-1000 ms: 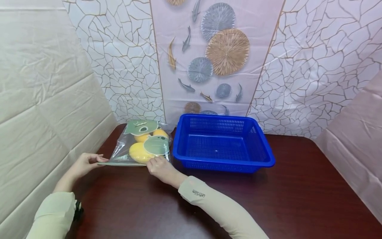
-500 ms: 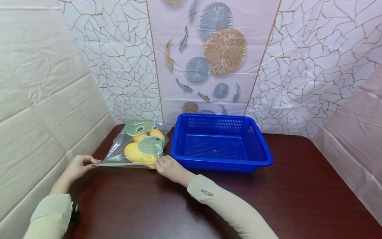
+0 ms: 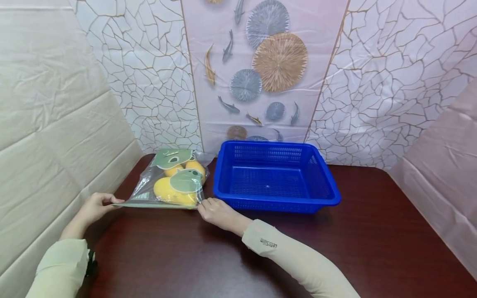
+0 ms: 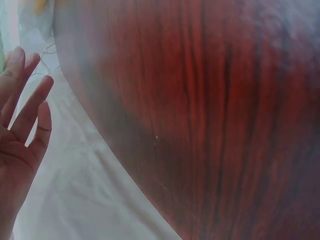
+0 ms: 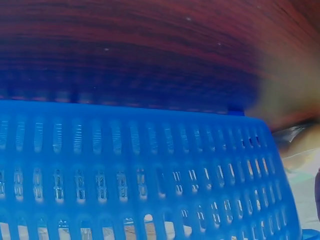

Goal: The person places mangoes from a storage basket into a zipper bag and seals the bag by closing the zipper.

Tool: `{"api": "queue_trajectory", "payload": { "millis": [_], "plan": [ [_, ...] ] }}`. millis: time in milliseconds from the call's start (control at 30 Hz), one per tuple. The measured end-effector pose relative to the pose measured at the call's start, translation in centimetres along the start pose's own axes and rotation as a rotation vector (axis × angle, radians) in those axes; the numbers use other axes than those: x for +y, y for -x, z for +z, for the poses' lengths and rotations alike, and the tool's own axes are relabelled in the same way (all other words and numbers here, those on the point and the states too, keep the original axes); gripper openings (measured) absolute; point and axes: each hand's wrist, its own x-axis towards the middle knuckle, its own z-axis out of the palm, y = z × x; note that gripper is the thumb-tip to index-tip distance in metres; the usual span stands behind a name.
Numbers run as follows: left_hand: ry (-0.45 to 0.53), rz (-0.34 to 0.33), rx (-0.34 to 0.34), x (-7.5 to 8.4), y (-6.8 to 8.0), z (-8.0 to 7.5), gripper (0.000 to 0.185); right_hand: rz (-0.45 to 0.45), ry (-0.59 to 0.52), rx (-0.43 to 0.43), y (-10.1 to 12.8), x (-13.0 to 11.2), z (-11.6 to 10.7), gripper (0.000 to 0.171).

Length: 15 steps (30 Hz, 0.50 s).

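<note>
A clear zip-top bag (image 3: 143,190) with green cartoon print lies at the left of the table, its zip edge toward the person. Inside are several yellow, fruit-like rounded things (image 3: 164,190). My left hand (image 3: 93,209) pinches the left end of the zip edge between thumb and fingers. In the left wrist view the left hand (image 4: 22,127) shows its other fingers spread loosely. At the right end of that edge, my right hand (image 3: 218,213) grips the bag with curled fingers, just in front of the blue basket's left corner. The right hand's grip is hidden in the right wrist view.
A blue plastic basket (image 3: 275,201) with slotted walls stands right of the bag; its side wall (image 5: 130,160) fills much of the right wrist view. The dark red wooden table (image 3: 179,256) is bordered by cloth hangings (image 3: 372,103) at the back and sides.
My right hand has slid right along the zip edge to its right end. The left hand and the bag's left corner have shifted slightly left. The head view has turned a little.
</note>
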Motion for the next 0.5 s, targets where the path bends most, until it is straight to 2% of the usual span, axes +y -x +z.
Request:
{"api": "queue_trajectory", "payload": {
  "millis": [167,333,500],
  "plan": [
    [0.024,0.011,0.009,-0.16,-0.13,0.17,0.013,-0.001,0.007,0.026,0.16,-0.29,-0.01,0.032],
    [0.092,0.022,0.007,-0.31,-0.03,0.24,0.023,-0.01,0.017,0.074,0.03,-0.57,-0.13,0.04],
    [0.133,0.046,-0.001,-0.75,-0.07,0.09,0.018,-0.049,0.029,0.117,-0.22,-0.86,-0.37,0.042]
  ]
}}
